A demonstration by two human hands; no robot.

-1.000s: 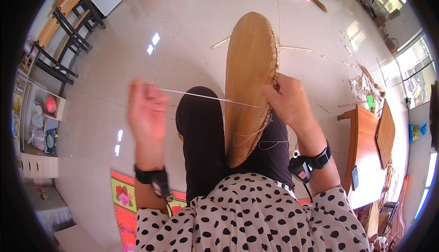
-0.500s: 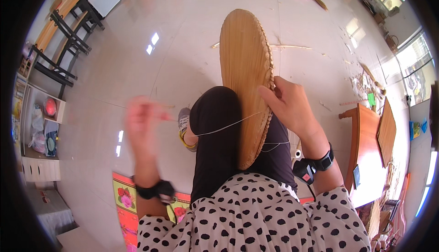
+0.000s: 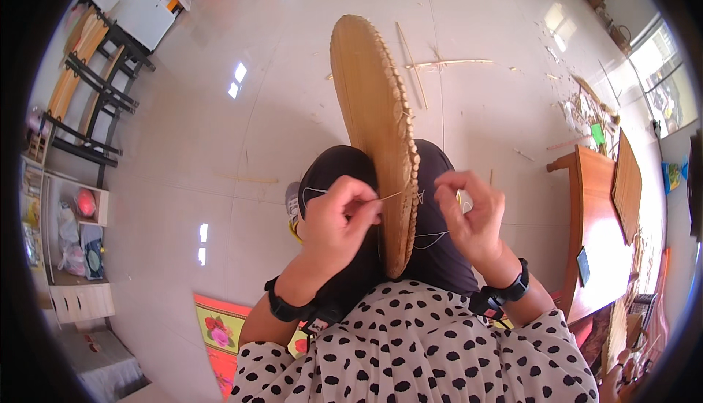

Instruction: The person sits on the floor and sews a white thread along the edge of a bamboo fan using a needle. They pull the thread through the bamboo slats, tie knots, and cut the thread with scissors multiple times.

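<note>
A long oval panel (image 3: 362, 99), tan and flat with a knobby bound edge, stands tilted between my dark-trousered knees (image 3: 329, 169). My left hand (image 3: 340, 220) is closed in a pinch on a thin needle (image 3: 392, 196) that reaches across the lower panel toward its bound edge. White thread (image 3: 313, 189) loops over my left knee. More white thread (image 3: 433, 240) lies over my right thigh, beside the panel. Just right of the bound edge, my right hand (image 3: 474, 216) is off the panel, its fingers bent and apart, with nothing visible in them.
Thin straw-coloured sticks (image 3: 454, 62) lie on the tiled floor beyond the panel. A reddish wooden table (image 3: 597, 220) stands at the right, a cupboard with shelves (image 3: 79, 238) at the left. Black-framed benches (image 3: 95, 103) are at far left, and a floral mat (image 3: 220, 330) lies near my left arm.
My left hand has come in from the left to the panel with the needle. My right hand has let go of the panel's edge. The panel has turned, showing more of its bound edge.
</note>
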